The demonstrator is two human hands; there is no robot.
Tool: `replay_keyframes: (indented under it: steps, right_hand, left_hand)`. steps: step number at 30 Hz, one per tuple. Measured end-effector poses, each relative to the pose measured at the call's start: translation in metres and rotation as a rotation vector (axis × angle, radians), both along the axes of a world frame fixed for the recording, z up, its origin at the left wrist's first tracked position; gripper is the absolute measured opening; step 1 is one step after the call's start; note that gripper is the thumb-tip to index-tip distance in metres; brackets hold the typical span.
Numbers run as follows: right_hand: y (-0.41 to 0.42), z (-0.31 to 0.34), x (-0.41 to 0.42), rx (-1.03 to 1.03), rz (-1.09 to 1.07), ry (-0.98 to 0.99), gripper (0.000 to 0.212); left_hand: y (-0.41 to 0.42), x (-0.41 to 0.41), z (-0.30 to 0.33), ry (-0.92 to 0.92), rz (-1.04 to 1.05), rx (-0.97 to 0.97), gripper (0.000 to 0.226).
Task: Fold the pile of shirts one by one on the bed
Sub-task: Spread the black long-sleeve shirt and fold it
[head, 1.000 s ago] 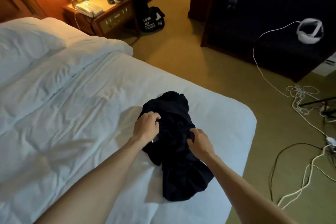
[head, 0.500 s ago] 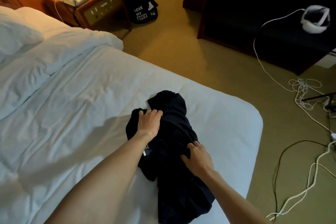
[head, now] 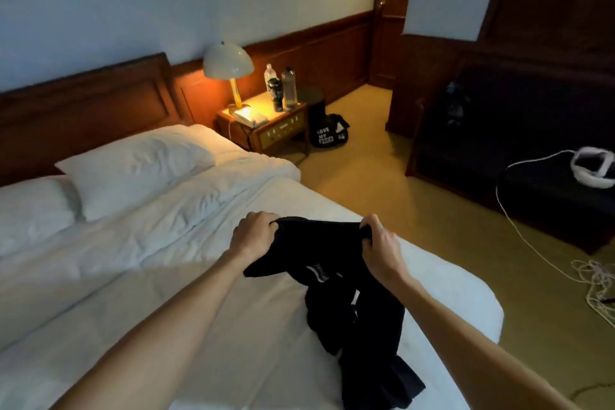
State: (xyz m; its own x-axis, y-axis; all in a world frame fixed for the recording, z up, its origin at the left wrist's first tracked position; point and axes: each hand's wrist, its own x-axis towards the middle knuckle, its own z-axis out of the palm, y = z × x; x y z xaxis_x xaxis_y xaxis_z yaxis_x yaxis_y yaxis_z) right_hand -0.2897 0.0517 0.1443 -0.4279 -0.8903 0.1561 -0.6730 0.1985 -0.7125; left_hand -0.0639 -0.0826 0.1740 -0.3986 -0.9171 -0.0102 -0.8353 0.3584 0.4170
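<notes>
Head view: my left hand point(head: 254, 236) and right hand point(head: 381, 248) each pinch the top edge of the black shirt point(head: 327, 255), fingers curled into the cloth. The held edge runs 9 to 3 o'clock between the grips. The rest hangs toward 6 o'clock and joins the dark pile point(head: 369, 353) on the bed point(head: 139, 293), near its right edge. Both hands sit equally near. Judgement: the shirt's long axis trails toward me, so the next move is to lift it clear and spread it flat.
</notes>
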Motion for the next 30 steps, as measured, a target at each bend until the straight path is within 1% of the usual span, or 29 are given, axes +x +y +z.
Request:
replay_keyframes:
  steps: [3,4,6,8,10,12,15,16,17,18,20,21,23,25,27,29,30]
  right_hand:
    - [0.003,0.089,0.048,-0.105,0.037,-0.018,0.032]
    - [0.005,0.118,0.066,-0.121,0.053,0.006,0.031]
    - [0.013,0.172,0.105,-0.166,0.088,0.089,0.023]
    - [0.026,0.223,0.147,-0.258,0.139,0.135,0.015]
    - [0.043,0.270,0.190,-0.349,0.198,0.169,0.020]
    - [0.060,0.311,0.231,-0.436,0.259,0.205,0.024]
    - [0.083,0.364,0.289,-0.543,0.333,0.222,0.019]
    - [0.090,0.380,0.306,-0.564,0.357,0.218,0.017]
    - [0.095,0.393,0.321,-0.581,0.386,0.211,0.018]
    - [0.100,0.406,0.335,-0.605,0.415,0.203,0.020]
    - [0.106,0.427,0.362,-0.651,0.439,0.195,0.022]
    - [0.108,0.436,0.374,-0.665,0.436,0.190,0.023]
    - [0.113,0.450,0.400,-0.685,0.439,0.156,0.025]
    - [0.117,0.459,0.424,-0.697,0.451,0.098,0.026]
    - [0.120,0.469,0.448,-0.706,0.462,0.058,0.027]
    - [0.124,0.477,0.472,-0.693,0.488,0.034,0.025]
    - [0.127,0.480,0.483,-0.682,0.508,0.023,0.023]
  left_hand:
    - [0.025,0.069,0.086,0.136,-0.006,-0.052,0.032]
    - [0.037,0.093,0.114,0.173,-0.001,-0.068,0.033]
    - [0.067,0.145,0.169,0.245,0.021,-0.101,0.031]
    - [0.099,0.199,0.218,0.314,0.065,-0.149,0.024]
    - [0.134,0.253,0.262,0.367,0.103,-0.195,0.018]
    - [0.170,0.304,0.300,0.420,0.120,-0.242,0.019]
    - [0.226,0.369,0.351,0.527,0.147,-0.276,0.024]
    - [0.243,0.388,0.365,0.542,0.156,-0.270,0.022]
    - [0.259,0.406,0.378,0.537,0.170,-0.258,0.012]
    - [0.273,0.423,0.391,0.531,0.173,-0.250,0.013]
    - [0.301,0.455,0.413,0.544,0.154,-0.254,0.045]
    - [0.314,0.469,0.423,0.551,0.144,-0.264,0.053]
    - [0.338,0.493,0.437,0.509,0.115,-0.274,0.056]
    - [0.360,0.513,0.449,0.456,0.123,-0.277,0.053]
    - [0.373,0.537,0.455,0.454,0.112,-0.252,0.063]
    - [0.386,0.558,0.459,0.463,0.151,-0.238,0.066]
    - [0.389,0.568,0.460,0.432,0.181,-0.248,0.062]
